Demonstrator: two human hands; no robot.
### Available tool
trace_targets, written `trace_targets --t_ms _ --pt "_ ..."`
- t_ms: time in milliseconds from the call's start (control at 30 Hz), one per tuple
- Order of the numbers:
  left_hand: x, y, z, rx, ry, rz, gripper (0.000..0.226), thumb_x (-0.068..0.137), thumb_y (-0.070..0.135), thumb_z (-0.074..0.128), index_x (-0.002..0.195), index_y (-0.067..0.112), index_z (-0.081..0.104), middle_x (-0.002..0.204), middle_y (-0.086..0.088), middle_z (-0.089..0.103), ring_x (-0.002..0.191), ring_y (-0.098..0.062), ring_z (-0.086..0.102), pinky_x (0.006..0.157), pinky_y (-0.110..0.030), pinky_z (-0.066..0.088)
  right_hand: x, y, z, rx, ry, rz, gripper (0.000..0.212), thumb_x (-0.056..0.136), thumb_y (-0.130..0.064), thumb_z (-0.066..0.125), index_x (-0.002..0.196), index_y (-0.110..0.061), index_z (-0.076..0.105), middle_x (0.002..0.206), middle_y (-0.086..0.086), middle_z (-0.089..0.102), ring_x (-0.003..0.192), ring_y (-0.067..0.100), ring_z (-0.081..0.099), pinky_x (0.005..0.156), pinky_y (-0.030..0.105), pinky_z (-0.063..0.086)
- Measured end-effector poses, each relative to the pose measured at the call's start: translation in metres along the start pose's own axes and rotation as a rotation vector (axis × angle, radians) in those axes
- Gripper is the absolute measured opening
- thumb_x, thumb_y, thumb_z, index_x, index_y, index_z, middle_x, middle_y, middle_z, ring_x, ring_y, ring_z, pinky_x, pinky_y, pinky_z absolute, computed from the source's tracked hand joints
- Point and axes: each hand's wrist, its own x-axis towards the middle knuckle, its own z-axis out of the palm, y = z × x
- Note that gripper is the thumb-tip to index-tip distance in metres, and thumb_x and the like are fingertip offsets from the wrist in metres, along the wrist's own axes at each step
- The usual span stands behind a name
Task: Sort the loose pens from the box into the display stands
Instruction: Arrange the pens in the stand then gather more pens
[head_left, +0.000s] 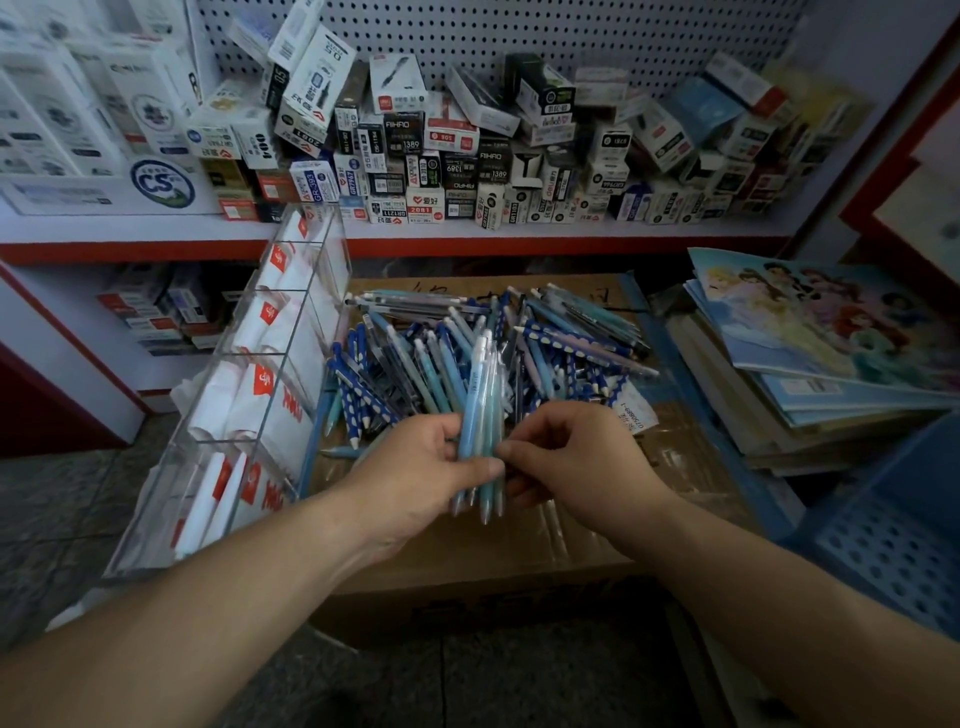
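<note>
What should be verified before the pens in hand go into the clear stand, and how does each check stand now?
1. Hold: the left hand grips the bundle of light blue pens: ok.
2. Support: the right hand pinches the bundle at its middle: ok.
3. One kind only in the bundle: cannot tell; shades run from pale blue to teal.
4. Target near: the clear display stand lies beside the cardboard box, on the left hand's side: ok.
5. Free room in a compartment: cannot tell; white and red packets fill those visible.
</note>
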Motion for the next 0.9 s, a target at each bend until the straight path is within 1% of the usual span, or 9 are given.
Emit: trace_targets --t_ms 133,200,267,333,433,500,633,733,900 --pt "0.001 -0.002 -0.004 -0.044 0.08 -0.019 0.026 0.089 0.004 0.07 0.112 0.016 0.07 0.096 -0.005 0.078 0.092 -0.02 0.075 0.084 -0.041 0.06 0.008 0.0 0.002 -0.004 -0.027 0.012 0.005 0.088 -0.011 0.076 0.092 -0.009 0.074 0.08 0.008 0.076 0.074 0.023 0.075 0.067 0.033 0.064" --pt "0.002 -0.002 -0.007 -0.059 0.103 -0.023 0.028 0.088 0.003 0.071 0.112 0.016 0.07 0.097 -0.004 0.078 0.092 -0.018 0.076 0.086 -0.042 0.06 0.015 -0.001 0.0 -0.072 -0.017 -0.001 0.003 0.09 -0.016 0.075 0.091 -0.014 0.073 0.081 0.004 0.076 0.073 0.017 0.074 0.062 0.025 0.06" --pt "0.001 -0.002 -0.007 -0.089 0.104 -0.028 0.028 0.088 0.0 0.071 0.113 0.013 0.069 0.099 -0.004 0.079 0.093 -0.018 0.076 0.086 -0.043 0.06 0.027 0.002 -0.006 -0.269 0.102 -0.043 0.005 0.091 -0.024 0.074 0.089 -0.022 0.07 0.082 -0.003 0.073 0.07 0.008 0.07 0.058 0.018 0.055" --pt "0.001 -0.001 -0.007 -0.129 0.097 -0.034 0.028 0.088 -0.004 0.069 0.112 0.01 0.068 0.1 -0.006 0.079 0.092 -0.018 0.077 0.078 -0.035 0.061 0.042 0.007 -0.018 -0.477 0.284 -0.091 0.01 0.091 -0.031 0.074 0.089 -0.025 0.066 0.083 -0.009 0.067 0.074 0.004 0.064 0.06 0.018 0.05" --pt "0.002 -0.001 -0.008 -0.15 0.096 -0.038 0.027 0.089 -0.006 0.069 0.112 0.008 0.068 0.1 -0.008 0.079 0.092 -0.019 0.077 0.068 -0.029 0.061 0.058 0.015 -0.033 -0.553 0.399 -0.077 0.02 0.088 -0.036 0.078 0.094 -0.023 0.063 0.085 -0.009 0.063 0.075 0.004 0.059 0.06 0.02 0.047" --pt "0.002 -0.001 -0.009 -0.156 0.102 -0.037 0.028 0.088 -0.005 0.069 0.112 0.009 0.068 0.1 -0.008 0.079 0.093 -0.02 0.077 0.07 -0.03 0.061 0.064 0.019 -0.035 -0.568 0.397 -0.063 0.024 0.087 -0.037 0.079 0.094 -0.022 0.061 0.083 -0.007 0.062 0.072 0.005 0.059 0.06 0.023 0.05" --pt "0.003 -0.001 -0.012 -0.158 0.116 -0.026 0.028 0.088 -0.005 0.069 0.113 0.008 0.068 0.1 -0.009 0.079 0.093 -0.02 0.077 0.07 -0.029 0.061 0.072 0.019 -0.029 -0.636 0.368 -0.047 0.03 0.086 -0.038 0.079 0.099 -0.021 0.057 0.087 -0.004 0.062 0.075 0.01 0.06 0.068 0.031 0.054" --pt "0.003 0.0 -0.012 -0.154 0.114 -0.026 0.029 0.089 -0.005 0.069 0.114 0.008 0.067 0.099 -0.009 0.079 0.092 -0.019 0.077 0.072 -0.03 0.062 0.075 0.016 -0.025 -0.684 0.367 -0.037 0.028 0.089 -0.033 0.078 0.104 -0.016 0.062 0.09 0.0 0.064 0.077 0.014 0.061 0.07 0.034 0.056" --pt "0.003 0.002 -0.011 -0.15 0.109 -0.026 0.028 0.089 -0.002 0.07 0.114 0.01 0.067 0.099 -0.007 0.079 0.093 -0.019 0.077 0.086 -0.042 0.06 0.072 0.01 -0.031 -0.596 0.312 0.074 0.021 0.09 -0.025 0.075 0.104 -0.014 0.065 0.085 0.003 0.065 0.07 0.016 0.064 0.054 0.027 0.052"
